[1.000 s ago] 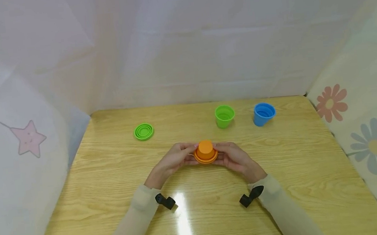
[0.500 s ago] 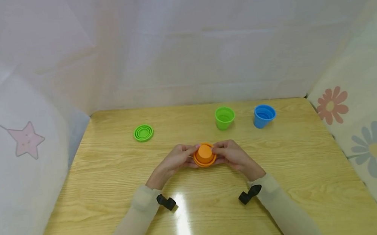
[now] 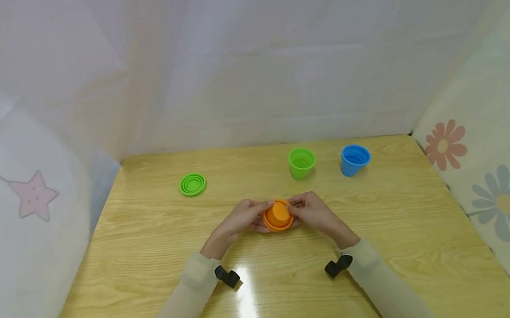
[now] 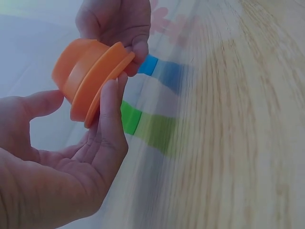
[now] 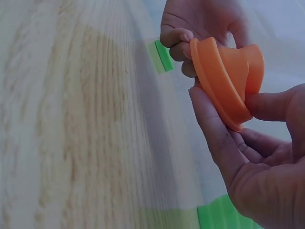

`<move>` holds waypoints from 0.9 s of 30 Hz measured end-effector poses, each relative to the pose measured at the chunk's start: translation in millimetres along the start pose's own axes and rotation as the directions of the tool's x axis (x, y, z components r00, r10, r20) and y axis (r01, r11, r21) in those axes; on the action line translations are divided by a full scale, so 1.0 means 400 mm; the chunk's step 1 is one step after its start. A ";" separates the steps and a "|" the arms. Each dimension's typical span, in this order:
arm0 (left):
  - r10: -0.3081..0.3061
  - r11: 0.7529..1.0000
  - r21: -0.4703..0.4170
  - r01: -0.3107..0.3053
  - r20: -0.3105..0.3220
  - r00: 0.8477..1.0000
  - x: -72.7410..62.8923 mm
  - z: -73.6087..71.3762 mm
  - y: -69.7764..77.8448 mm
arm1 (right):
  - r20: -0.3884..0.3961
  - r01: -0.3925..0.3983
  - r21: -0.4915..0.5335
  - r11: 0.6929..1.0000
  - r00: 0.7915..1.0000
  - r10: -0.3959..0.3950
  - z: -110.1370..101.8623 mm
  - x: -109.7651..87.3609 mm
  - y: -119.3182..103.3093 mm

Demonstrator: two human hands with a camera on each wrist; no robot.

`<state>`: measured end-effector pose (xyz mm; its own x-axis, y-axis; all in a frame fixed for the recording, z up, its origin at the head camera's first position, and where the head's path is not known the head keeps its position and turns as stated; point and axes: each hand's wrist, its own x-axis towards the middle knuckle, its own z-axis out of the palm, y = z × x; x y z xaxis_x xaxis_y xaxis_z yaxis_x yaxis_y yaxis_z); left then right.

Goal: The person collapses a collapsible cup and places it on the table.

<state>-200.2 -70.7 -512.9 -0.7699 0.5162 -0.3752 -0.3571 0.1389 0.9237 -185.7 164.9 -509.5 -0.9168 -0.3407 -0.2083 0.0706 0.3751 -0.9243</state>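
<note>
An orange collapsible cup (image 3: 280, 213), partly folded, is held over the table between both hands with its narrow base up and tilted. My left hand (image 3: 242, 216) grips its left side, thumb on the wall and fingers under the rim, as the left wrist view of the cup (image 4: 90, 76) shows. On the other side my right hand (image 3: 313, 214) pinches it. In the right wrist view the right thumb (image 5: 271, 105) presses into the cup's wall, which dents there, while the fingers support the wide rim.
Beyond the hands, a flattened green collapsible cup (image 3: 192, 185) lies at the back left of the wooden table (image 3: 152, 240). An expanded green cup (image 3: 302, 163) and a blue cup (image 3: 354, 159) stand upright at the back right. White cloth (image 3: 248, 88) hangs around the table.
The orange cup has come slightly nearer the body, and its base tilts more upward and to the right. My right thumb has shifted from the cup's edge onto its wall near the base.
</note>
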 end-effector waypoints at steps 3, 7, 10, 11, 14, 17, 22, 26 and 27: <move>0.014 1.000 -0.001 -0.014 0.004 1.000 0.000 0.003 0.000 | 0.027 0.028 -0.013 1.000 0.999 -0.028 -0.002 -0.003 0.002; 0.022 1.000 -0.002 -0.022 0.003 1.000 -0.002 0.002 -0.003 | 0.078 0.050 -0.018 0.999 0.996 -0.049 0.002 -0.003 0.012; 0.027 0.999 0.025 -0.026 -0.011 1.000 -0.006 0.001 -0.006 | 0.116 0.047 0.005 0.999 0.992 -0.047 0.009 -0.003 0.019; 0.030 0.999 0.042 -0.030 -0.018 0.999 -0.007 0.001 -0.007 | 0.123 0.044 0.013 0.999 0.991 -0.045 0.012 -0.003 0.020; 0.042 0.996 0.085 -0.039 -0.037 0.998 -0.011 0.001 -0.008 | 0.139 0.020 0.042 0.999 0.990 -0.026 0.017 -0.002 0.019; 0.061 0.994 0.096 -0.056 -0.052 0.997 -0.012 -0.003 -0.012 | 0.156 -0.003 0.070 0.998 0.988 -0.007 0.018 -0.002 0.015; 0.095 0.994 0.066 -0.089 -0.092 0.991 -0.010 -0.023 -0.026 | 0.212 -0.098 0.238 0.966 0.976 0.046 0.010 0.000 0.010; 0.112 0.993 0.043 -0.108 -0.104 0.988 -0.014 -0.038 -0.030 | 0.248 -0.141 0.355 0.924 0.967 0.052 0.005 0.000 0.008; 0.115 0.993 0.040 -0.111 -0.107 0.988 -0.016 -0.040 -0.028 | 0.254 -0.143 0.371 0.918 0.966 0.048 0.004 -0.001 0.008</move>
<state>-199.9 -89.2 -522.3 -0.8579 0.4355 -0.2727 -0.2477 0.1145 0.9620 -184.6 164.7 -512.8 -0.7825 -0.5302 -0.3265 0.3413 0.0732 -0.9371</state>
